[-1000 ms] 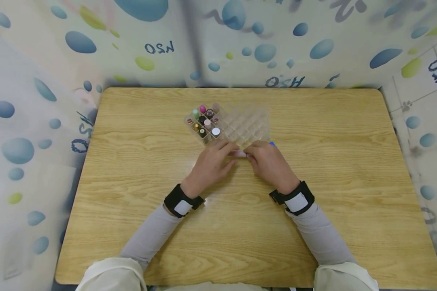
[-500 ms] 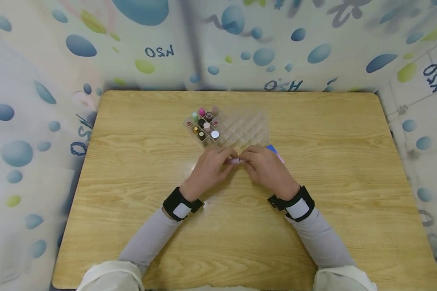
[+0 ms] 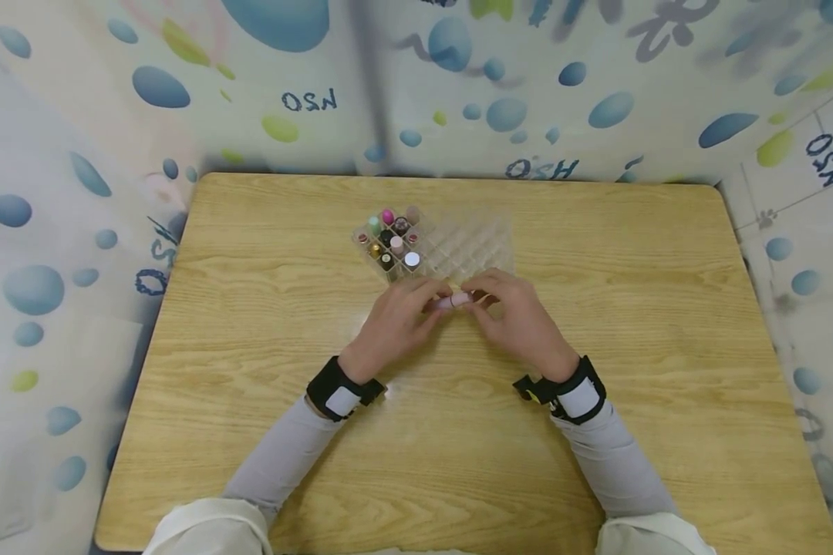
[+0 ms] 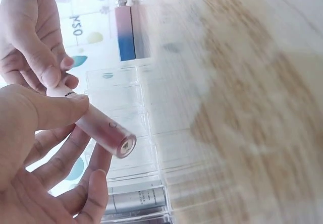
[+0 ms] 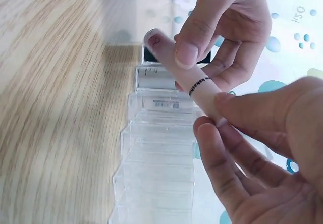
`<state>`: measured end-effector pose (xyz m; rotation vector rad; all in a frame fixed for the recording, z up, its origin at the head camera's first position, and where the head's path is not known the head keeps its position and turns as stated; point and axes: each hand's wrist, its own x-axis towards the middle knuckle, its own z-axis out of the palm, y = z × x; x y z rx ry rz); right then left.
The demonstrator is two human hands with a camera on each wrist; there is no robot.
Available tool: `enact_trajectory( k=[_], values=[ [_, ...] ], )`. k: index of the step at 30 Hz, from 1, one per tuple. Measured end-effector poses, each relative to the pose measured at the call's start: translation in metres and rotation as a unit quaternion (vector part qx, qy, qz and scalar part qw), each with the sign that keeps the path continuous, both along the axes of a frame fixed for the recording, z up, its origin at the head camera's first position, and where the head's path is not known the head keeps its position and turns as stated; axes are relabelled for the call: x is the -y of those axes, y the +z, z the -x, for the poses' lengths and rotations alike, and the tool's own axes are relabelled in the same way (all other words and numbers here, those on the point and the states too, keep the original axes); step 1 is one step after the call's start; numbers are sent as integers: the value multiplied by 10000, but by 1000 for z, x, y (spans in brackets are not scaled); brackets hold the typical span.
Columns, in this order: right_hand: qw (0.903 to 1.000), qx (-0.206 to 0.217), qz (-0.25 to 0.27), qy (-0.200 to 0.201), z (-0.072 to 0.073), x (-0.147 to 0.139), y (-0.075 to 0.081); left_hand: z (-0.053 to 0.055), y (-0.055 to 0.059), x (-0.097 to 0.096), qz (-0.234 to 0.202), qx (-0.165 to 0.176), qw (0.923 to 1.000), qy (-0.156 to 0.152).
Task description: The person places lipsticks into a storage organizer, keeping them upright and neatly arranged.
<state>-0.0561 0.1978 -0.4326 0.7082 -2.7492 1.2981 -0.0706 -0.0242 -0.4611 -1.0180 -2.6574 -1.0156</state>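
Observation:
Between my hands is a pale pink lip gloss tube (image 3: 451, 301), lying slantwise with a dark band between its cap and its body. My left hand (image 3: 397, 317) pinches the tinted body with thumb and fingers. At the other end, the thumb and fingers of my right hand (image 3: 523, 320) pinch the light cap (image 5: 211, 100). Cap and body appear joined at the band. Just beyond the hands stands a clear divided organizer (image 3: 468, 239); bottles and tubes with coloured caps (image 3: 397, 242) fill cells on its left side.
A pink and blue tube (image 4: 125, 35) stands by the organizer in the left wrist view; in the head view my right hand hides it. The wooden table (image 3: 250, 324) extends on all sides, and a patterned wall (image 3: 444, 116) rises behind it.
Both hands first drew slightly nearer me with the lip gloss tube. My right hand has since shifted its fingers on the cap, showing more of it, and now covers the blue and pink tube.

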Motion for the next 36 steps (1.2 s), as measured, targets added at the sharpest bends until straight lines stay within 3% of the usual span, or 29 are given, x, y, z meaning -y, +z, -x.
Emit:
enact_trajectory(
  k=[12, 24, 29, 33, 36],
  values=[
    [9986, -448, 216, 152, -4, 3, 5, -2, 0, -4, -62, 54, 9999, -130],
    [9970, -655, 307, 267, -5, 3, 8, -6, 3, -9, -624, -108, 9978, -190],
    [9964, -804, -32, -262, 1, -10, 11, -4, 6, -9, -832, -52, 9962, -258],
    [9876, -1120, -533, -965, 10, -27, 5, -5, 8, -9, -972, 2, 9949, -286],
    [9820, -1230, -748, -1225, 16, -32, -4, -6, 9, -10, -1099, 12, 9934, -343]
  ],
)
